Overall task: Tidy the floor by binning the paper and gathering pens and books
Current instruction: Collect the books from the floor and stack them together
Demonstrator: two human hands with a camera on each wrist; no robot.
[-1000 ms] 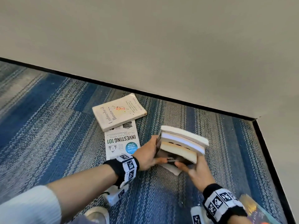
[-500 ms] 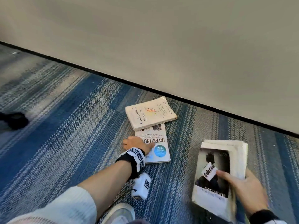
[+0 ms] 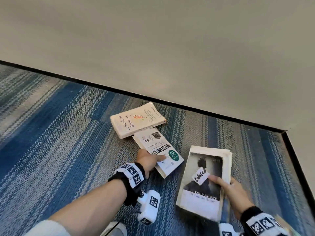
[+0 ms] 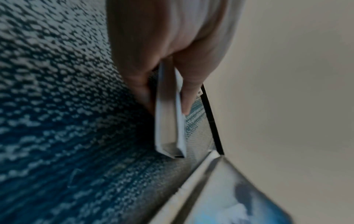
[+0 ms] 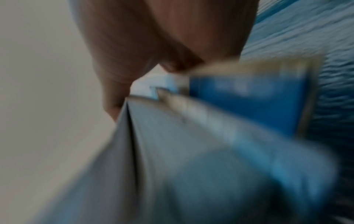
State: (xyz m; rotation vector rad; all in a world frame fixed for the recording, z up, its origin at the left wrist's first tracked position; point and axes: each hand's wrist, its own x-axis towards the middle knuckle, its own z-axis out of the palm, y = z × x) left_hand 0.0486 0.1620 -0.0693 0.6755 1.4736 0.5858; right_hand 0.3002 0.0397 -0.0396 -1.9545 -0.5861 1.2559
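Observation:
My left hand (image 3: 150, 160) grips the near corner of the white "Investing 101" book (image 3: 158, 150), thumb on its cover and fingers under it; the left wrist view shows that book (image 4: 169, 115) edge-on, pinched between thumb and fingers (image 4: 188, 91). Its far end lies under the edge of the cream "Unfinished Business" book (image 3: 136, 122), which lies flat by the wall. My right hand (image 3: 228, 186) holds a stack of books (image 3: 204, 181) from its right side, thumb on the dark Emily Brontë cover with a white label. The right wrist view is blurred and shows the stack (image 5: 210, 128).
Blue and grey striped carpet (image 3: 59, 133) covers the floor. A beige wall (image 3: 153, 48) with a black skirting strip (image 3: 187, 107) runs behind the books and turns a corner at the right. A white shoe tip (image 3: 112, 229) shows at the bottom.
My left hand has closed on the "Investing 101" book and swung its near end to the right. The right hand has kept hold of the stack while the camera view shifted.

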